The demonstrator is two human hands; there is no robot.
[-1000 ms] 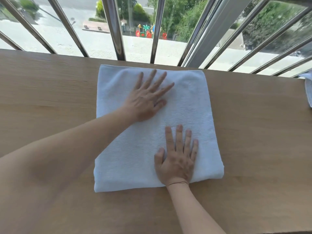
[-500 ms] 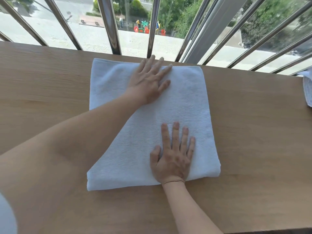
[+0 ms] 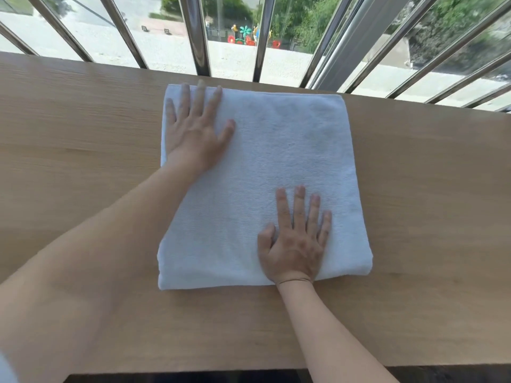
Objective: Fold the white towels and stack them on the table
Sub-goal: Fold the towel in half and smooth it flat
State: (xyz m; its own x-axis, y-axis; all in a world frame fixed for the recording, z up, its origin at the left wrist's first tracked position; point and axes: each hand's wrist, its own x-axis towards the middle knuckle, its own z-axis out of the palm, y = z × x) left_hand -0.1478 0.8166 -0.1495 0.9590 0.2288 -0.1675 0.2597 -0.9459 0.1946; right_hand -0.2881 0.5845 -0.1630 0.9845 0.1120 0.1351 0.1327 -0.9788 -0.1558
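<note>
Both hands flat, fingers spread, gripping nothing: left hand point(image 3: 193, 134) pressed folded white towel point(image 3: 276, 167) at far-left corner, right hand point(image 3: 294, 244) at near edge. Wooden table point(image 3: 83, 128) met metal window bars point(image 3: 197, 37) along far edge.

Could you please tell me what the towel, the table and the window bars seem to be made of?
Towel: soft white terry-like cloth, fine ribbed nap. Table: light wood or wood-look laminate, matte, grain lines visible. Window bars: polished metal, probably steel, with bright reflections.

Plain white towel point(image 3: 276, 161) on a light brown wood-grain table point(image 3: 83, 134), silver railing bars point(image 3: 196, 34) behind
</note>
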